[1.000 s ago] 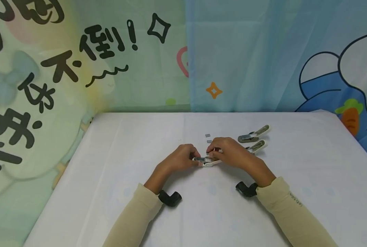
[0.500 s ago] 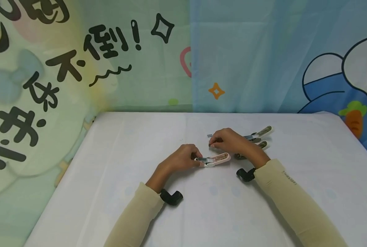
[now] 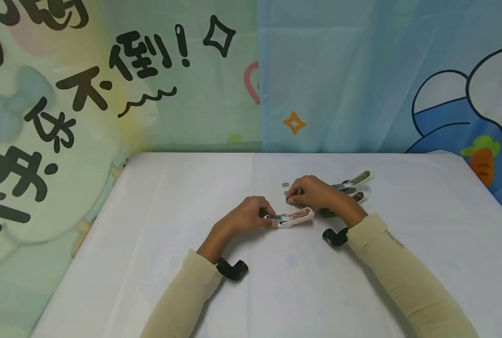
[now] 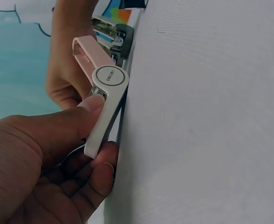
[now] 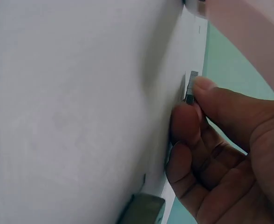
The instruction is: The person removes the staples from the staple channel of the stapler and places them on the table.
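Note:
My left hand (image 3: 251,216) grips the front end of a pink and white stapler (image 3: 295,217), its pink handle raised and pointing right. The left wrist view shows the thumb on top of this stapler (image 4: 110,79) and the fingers beneath its white base. Farther back, my right hand (image 3: 312,191) is low over the table. In the right wrist view its thumb and forefinger pinch a small grey strip of staples (image 5: 191,87). Two more small staple strips lie just beyond that hand, the farther strip (image 3: 285,184) fully visible.
Two more staplers with raised handles lie behind the right wrist, the farther stapler (image 3: 354,182) and the nearer stapler (image 3: 359,196), partly covered by the hand. A white cloth covers the table (image 3: 191,188). A printed curtain (image 3: 327,70) hangs at its back edge.
My right hand has moved back and away from the pink stapler to the staple strips, uncovering the stapler's handle. The left hand has kept its grip in place.

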The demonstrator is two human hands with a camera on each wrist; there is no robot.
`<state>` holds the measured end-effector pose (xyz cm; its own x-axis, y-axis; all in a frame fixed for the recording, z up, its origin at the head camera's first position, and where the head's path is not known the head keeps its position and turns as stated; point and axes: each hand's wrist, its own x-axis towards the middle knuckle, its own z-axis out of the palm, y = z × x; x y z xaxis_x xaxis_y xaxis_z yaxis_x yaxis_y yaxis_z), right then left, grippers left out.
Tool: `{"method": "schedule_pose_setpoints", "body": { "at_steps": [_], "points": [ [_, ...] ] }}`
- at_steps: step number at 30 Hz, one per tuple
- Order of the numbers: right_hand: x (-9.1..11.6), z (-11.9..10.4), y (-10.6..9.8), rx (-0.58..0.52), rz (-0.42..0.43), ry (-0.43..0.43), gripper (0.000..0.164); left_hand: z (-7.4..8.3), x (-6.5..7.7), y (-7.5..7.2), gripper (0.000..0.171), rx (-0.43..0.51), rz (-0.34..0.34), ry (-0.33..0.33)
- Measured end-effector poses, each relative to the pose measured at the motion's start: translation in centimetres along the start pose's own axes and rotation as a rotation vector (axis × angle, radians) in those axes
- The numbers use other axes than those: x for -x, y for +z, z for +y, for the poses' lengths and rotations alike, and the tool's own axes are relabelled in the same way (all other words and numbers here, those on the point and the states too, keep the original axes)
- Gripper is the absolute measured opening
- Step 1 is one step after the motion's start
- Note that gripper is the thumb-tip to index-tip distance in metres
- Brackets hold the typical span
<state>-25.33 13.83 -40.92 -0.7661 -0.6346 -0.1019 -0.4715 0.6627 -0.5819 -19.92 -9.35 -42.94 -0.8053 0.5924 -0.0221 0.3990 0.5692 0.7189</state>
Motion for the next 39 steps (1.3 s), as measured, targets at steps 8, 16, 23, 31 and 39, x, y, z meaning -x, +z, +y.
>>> {"method": "schedule_pose_setpoints", "body": {
  "at_steps": [8, 16, 23, 31, 39],
  "points": [
    [0.5, 1.2, -0.2, 0.035, 0.037, -0.014, 0.012, -0.1, 0.1, 0.3, 0.017, -0.002, 0.011, -0.010],
    [2.1, 1.4, -1.0, 0.001, 0.072, -0.011, 0.017, 0.0, 0.4, 0.1, 0.016, 0.002, 0.014, -0.015],
    [4.1, -0.4, -1.5, -0.139, 0.056, 0.000, 0.026, 0.1, 0.6, 0.2, 0.016, 0.009, 0.021, -0.019],
    [6.2, -1.6, -1.5, -0.099, -0.089, -0.105, 0.027, 0.6, 0.1, 0.7, 0.016, 0.013, 0.025, -0.024],
    [8.2, -1.6, -2.3, -0.013, -0.056, -0.091, 0.022, 1.8, -1.1, 2.4, 0.023, 0.023, -0.013, -0.025]
  ]
}}
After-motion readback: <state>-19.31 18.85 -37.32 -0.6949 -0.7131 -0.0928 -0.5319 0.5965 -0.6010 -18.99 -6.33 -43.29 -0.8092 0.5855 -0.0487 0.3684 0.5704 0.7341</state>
